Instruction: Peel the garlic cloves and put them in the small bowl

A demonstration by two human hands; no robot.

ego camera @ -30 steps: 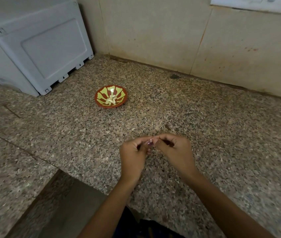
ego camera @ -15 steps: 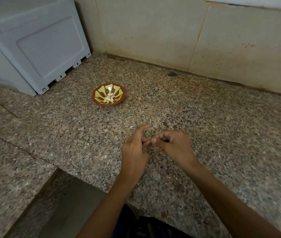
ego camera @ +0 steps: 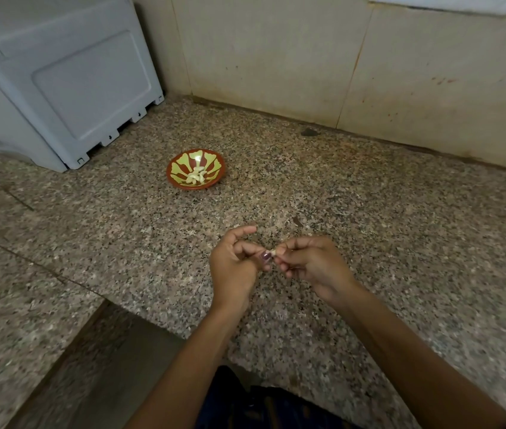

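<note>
A small red bowl (ego camera: 180,181) with a yellow pattern sits on the granite counter, holding several pale peeled garlic cloves (ego camera: 195,177). Nearer to me, my left hand (ego camera: 235,264) and my right hand (ego camera: 312,263) meet above the counter. A small pale garlic clove (ego camera: 272,252) shows between their fingertips. My right hand pinches it, and my left thumb, with a painted nail, touches its end. My left index finger sticks up. Most of the clove is hidden by fingers.
A grey plastic box (ego camera: 57,88) stands at the back left corner. A tiled wall (ego camera: 307,57) runs along the back of the granite counter (ego camera: 369,196). The counter's front edge (ego camera: 159,323) drops away at the lower left. A dark speck (ego camera: 297,222) lies beyond my hands.
My hands have stayed together over the same spot, working the clove. My left index finger has lifted off, and the clove's pale tip now shows between the fingertips.
</note>
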